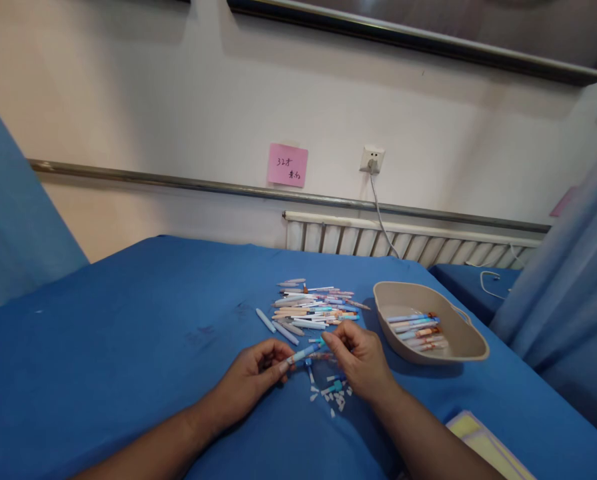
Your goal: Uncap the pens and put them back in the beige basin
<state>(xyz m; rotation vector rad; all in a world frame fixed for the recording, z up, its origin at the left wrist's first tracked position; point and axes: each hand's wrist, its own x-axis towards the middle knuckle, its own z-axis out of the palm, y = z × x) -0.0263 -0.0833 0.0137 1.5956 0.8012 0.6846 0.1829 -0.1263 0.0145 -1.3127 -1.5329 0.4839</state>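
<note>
My left hand (pixel 263 367) pinches the lower end of a light blue patterned pen (pixel 304 353) between thumb and fingers. At the pen's upper end, my right hand (pixel 355 353) has its thumb and fingertips closed on a small teal-blue part. Whether that part is joined to the pen I cannot tell. Just beyond the hands lies a pile of pen barrels and refills (pixel 313 310), pale blue, grey, white and peach. Below the hands are small white tips (pixel 335 400) and several blue and teal pen pieces (pixel 334 387), partly hidden by the right hand.
A beige plastic basket (pixel 465 333) to the right holds several assembled-looking pens (pixel 413 320). Yellow packets (pixel 483 440) lie by my right forearm. Blue cloth (pixel 128 347) covers the table. Behind stand a radiator (pixel 348 239) and a wall socket with a plugged cable (pixel 372 160).
</note>
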